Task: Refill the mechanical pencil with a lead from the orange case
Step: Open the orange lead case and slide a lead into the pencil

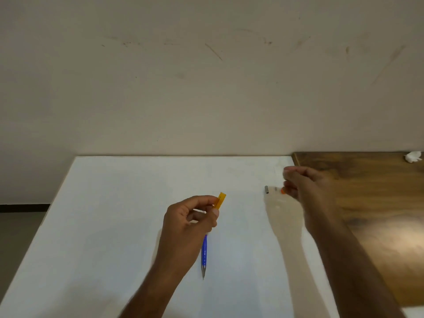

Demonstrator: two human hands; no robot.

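Observation:
My left hand [190, 226] pinches the orange lead case [220, 200] between thumb and fingertips, its top end sticking up and to the right. The blue mechanical pencil [204, 253] comes out from under that hand with its metal tip toward me; I cannot tell whether the hand holds it or it lies on the board. My right hand [305, 187], blurred, hovers at the right of the white board [114, 214] with fingers closed on a small orange piece [282, 191]. A small grey metal cap [266, 189] lies on the board just left of it.
The white board ends at a scuffed wall behind. A dark wooden tabletop [371, 203] adjoins it on the right, with a crumpled white scrap [413, 156] at its far corner. Grey floor shows off the board's left edge.

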